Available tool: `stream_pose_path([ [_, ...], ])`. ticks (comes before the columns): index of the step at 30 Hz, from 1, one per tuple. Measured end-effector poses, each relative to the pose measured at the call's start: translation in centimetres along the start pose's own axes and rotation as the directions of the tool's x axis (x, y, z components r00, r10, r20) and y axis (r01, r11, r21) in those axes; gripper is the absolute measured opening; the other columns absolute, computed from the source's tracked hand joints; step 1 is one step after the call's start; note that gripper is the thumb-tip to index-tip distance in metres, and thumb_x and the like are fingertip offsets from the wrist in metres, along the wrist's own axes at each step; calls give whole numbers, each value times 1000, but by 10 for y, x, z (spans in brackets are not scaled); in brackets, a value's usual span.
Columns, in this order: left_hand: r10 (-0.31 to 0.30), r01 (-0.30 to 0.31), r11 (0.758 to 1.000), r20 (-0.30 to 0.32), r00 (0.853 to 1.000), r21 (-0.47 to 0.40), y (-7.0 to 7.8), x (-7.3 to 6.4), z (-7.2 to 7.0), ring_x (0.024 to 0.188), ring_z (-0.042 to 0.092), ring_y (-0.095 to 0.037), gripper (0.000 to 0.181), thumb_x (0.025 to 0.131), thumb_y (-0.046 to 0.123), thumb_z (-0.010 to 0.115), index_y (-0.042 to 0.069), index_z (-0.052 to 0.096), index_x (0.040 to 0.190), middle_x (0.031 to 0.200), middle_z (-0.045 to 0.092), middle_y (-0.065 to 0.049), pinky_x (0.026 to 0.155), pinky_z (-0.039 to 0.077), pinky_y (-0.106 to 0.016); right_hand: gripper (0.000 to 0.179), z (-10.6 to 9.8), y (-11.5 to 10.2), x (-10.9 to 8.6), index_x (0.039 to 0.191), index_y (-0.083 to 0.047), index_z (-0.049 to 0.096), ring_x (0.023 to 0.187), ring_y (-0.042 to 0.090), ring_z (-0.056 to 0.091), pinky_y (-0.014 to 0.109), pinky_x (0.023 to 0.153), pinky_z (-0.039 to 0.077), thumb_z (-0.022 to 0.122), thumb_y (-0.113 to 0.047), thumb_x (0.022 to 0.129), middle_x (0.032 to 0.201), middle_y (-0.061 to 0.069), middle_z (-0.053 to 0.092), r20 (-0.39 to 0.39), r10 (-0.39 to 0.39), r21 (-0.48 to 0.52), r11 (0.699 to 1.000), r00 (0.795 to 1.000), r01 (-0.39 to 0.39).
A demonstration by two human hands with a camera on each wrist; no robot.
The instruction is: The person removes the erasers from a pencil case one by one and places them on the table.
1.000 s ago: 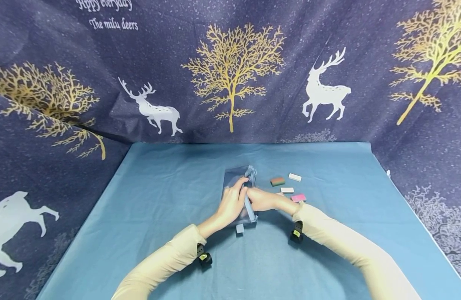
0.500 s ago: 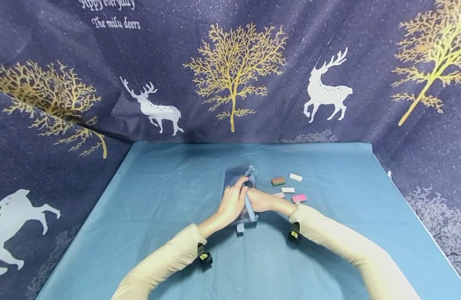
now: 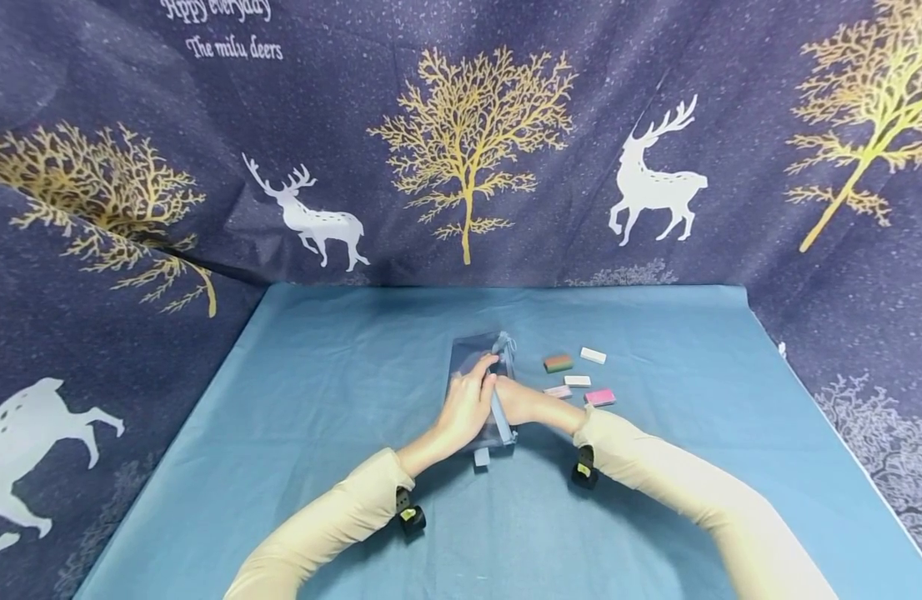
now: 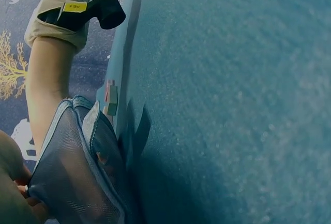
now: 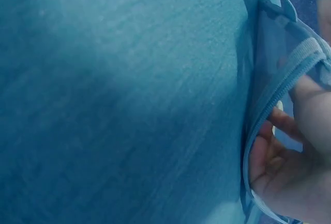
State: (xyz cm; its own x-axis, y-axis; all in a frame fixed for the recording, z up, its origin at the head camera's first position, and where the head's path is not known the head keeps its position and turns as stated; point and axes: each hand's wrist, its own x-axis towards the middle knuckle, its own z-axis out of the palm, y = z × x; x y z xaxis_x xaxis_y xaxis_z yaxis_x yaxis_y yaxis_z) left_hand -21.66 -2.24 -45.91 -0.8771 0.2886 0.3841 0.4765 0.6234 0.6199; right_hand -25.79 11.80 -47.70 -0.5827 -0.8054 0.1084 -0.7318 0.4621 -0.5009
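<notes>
A dark blue see-through mesh pouch [image 3: 468, 343] with a light blue zip edge lies mid-table in the head view. My left hand [image 3: 463, 410] lies over it; in the left wrist view its fingertips [image 4: 37, 208] curl round the edge of the mesh. Through the unzipped mouth [image 5: 282, 79], my right hand [image 5: 289, 169] reaches inside the pouch, palm partly showing. Its fingers are bent round a small pale piece [image 5: 280, 111], mostly hidden by them. In the head view the right hand [image 3: 519, 402] is partly covered by the left hand and the zip edge.
Right of the pouch lie a brown-and-green block [image 3: 558, 363], two white blocks [image 3: 593, 356], a pale pink block [image 3: 558, 392] and a bright pink block [image 3: 599, 397]. A small pale blue piece [image 3: 481, 457] sits at the pouch's near end. Printed cloth [image 3: 506, 150] hangs behind the table.
My right hand and forearm have shifted slightly left, further into the pouch, leaving the pale pink block in plainer sight. My left hand stays nearly still on the pouch.
</notes>
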Motion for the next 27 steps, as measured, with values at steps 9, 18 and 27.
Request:
stream_pose_path([
  [9,9,-9,1000,-4,1000,-2,0,0,-1,74,65,-28,36,96,13,43,0,49,128,100,67,-18,94,41,-50,23,-2,4,1,101,0,63,91,25,64,33,82,50,55,-13,85,95,13,68,-11,14,6,1000,1000,-14],
  [18,-21,22,999,29,999,-32,-2,0,-2,34,24,-4,37,97,14,40,2,46,132,67,62,-15,74,48,-43,20,-10,7,2,104,-4,63,94,23,63,32,81,50,58,-10,85,101,10,67,33,111,-5,994,993,-110],
  [27,-39,43,997,67,997,-60,-2,0,-1,34,23,-6,38,98,16,39,2,45,132,63,55,-6,37,27,-20,30,-11,7,1,109,-2,61,99,24,62,34,84,50,60,-6,80,108,12,65,17,112,-2,994,994,-112],
])
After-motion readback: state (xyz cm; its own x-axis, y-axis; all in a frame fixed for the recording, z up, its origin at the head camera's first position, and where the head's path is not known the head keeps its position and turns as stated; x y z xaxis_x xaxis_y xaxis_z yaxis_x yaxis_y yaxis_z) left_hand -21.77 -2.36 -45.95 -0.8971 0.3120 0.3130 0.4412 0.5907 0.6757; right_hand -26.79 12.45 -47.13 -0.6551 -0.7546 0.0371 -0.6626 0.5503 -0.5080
